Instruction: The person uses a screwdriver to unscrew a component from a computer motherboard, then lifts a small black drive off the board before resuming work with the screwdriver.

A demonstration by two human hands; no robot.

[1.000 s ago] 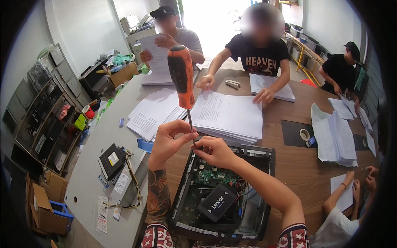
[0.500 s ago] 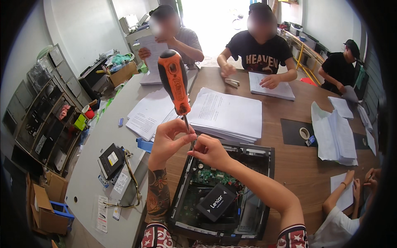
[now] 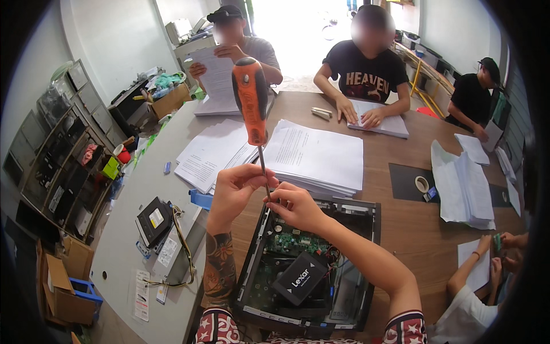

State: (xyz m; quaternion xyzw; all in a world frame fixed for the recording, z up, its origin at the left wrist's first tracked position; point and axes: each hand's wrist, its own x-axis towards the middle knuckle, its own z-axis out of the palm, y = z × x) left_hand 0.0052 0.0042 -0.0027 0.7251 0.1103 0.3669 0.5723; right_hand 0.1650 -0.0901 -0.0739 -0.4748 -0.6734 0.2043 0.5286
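Observation:
An orange and black screwdriver (image 3: 250, 106) stands nearly upright, handle up, above an opened black computer case (image 3: 375, 241). My left hand (image 3: 238, 189) pinches its metal shaft between thumb and fingers. At the lower end of the shaft, my right hand (image 3: 295, 206) is closed in a pinch around the tip; whether a small screw is in those fingers I cannot make out. Inside the case lie a green circuit board (image 3: 295, 242), thin wires and a black square solid-state drive (image 3: 301, 278), which rests tilted below my right forearm.
Left of the case are a metal power supply (image 3: 172, 252) with cables and a black optical drive (image 3: 153, 221). Paper stacks (image 3: 315, 155) lie beyond the case. A stapler (image 3: 321, 113), a tape roll (image 3: 421, 184) and crumpled sheets (image 3: 464, 186) are farther off. Several people work around the table.
The screwdriver handle has swung slightly right and lower, more upright. Both my hands keep their pinch. Across the table, a person has moved a hand from beside the stapler onto the papers.

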